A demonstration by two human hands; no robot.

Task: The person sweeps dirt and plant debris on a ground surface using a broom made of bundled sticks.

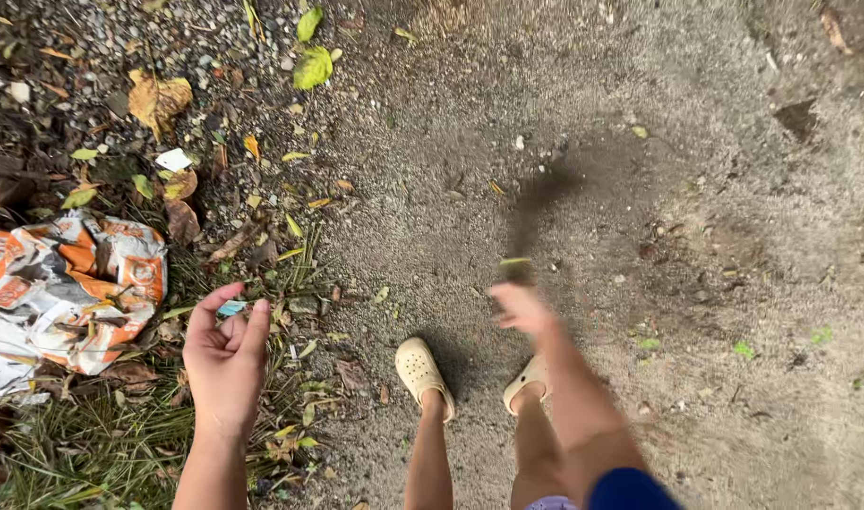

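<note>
I am seeing my left hand (226,354) hovering half-curled, palm up, holding nothing, just right of the crumpled orange-and-white plastic sack (63,283). My right hand (521,307) is blurring well right of the sack; I cannot tell its grip.

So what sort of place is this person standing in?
Outdoors, probably a yard or the edge of a path. The ground is bare gritty dirt, with fallen leaves and grass along one side, and a crumpled orange-and-white sack lying as litter near the left hand.
</note>
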